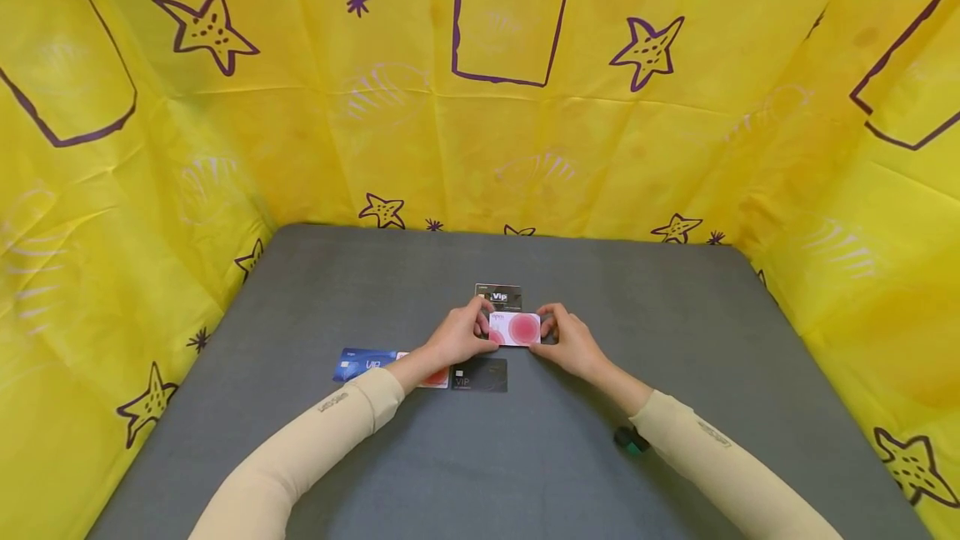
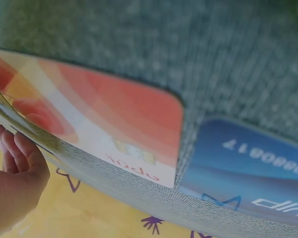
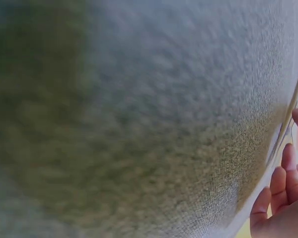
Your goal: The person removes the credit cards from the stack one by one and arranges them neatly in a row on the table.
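Observation:
A white card with pink circles (image 1: 514,329) is held level between both hands over the middle of the table. My left hand (image 1: 459,333) pinches its left end between thumb and fingers, and my right hand (image 1: 572,345) grips the right end. Just behind it lies a black Vip card (image 1: 498,293), partly covered by the white one in the head view. In front, a dark VIP card (image 1: 480,376) lies flat beside a red and orange card (image 2: 114,109). The left forearm hides much of that red card in the head view.
A blue VIP card (image 1: 363,362) lies at the left end of the front row. Near the right sleeve is a small black and green object (image 1: 632,441), partly hidden. The grey table (image 1: 675,315) is bounded by yellow patterned cloth (image 1: 480,140) behind and at both sides.

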{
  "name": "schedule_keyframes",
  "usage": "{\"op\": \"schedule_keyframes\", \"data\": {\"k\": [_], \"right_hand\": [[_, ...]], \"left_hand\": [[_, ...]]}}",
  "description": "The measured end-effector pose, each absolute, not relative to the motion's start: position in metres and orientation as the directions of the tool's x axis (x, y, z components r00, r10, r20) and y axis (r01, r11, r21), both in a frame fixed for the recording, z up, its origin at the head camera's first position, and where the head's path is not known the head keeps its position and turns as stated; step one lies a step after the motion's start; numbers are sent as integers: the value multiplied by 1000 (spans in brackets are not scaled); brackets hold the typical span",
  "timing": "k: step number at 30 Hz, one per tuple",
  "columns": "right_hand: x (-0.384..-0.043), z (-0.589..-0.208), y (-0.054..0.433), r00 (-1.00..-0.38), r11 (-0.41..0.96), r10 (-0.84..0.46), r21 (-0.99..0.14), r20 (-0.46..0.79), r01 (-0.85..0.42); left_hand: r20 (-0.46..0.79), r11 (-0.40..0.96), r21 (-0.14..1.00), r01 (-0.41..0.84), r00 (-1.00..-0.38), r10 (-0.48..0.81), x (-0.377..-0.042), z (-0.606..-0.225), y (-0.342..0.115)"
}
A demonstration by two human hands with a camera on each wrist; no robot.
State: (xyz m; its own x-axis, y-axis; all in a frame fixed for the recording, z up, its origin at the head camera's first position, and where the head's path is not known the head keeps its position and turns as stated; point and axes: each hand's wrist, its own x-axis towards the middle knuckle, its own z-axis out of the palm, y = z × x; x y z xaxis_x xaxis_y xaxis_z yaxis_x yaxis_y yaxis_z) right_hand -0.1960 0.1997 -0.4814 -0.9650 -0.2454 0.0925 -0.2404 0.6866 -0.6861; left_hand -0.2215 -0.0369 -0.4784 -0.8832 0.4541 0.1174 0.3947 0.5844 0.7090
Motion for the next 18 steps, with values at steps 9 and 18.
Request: {"op": "schedule_keyframes", "data": {"k": [9,18], "right_hand": [[-180,-483,207,-960,678,-256,-687,113,-262],[-163,-481,212,-962,677,-247,-688,120,-260]], "left_hand": [[95,627,665,405,-879,467,-208,-475,-34],[114,606,670,430,-865,489,-195,-472,-30]]}}
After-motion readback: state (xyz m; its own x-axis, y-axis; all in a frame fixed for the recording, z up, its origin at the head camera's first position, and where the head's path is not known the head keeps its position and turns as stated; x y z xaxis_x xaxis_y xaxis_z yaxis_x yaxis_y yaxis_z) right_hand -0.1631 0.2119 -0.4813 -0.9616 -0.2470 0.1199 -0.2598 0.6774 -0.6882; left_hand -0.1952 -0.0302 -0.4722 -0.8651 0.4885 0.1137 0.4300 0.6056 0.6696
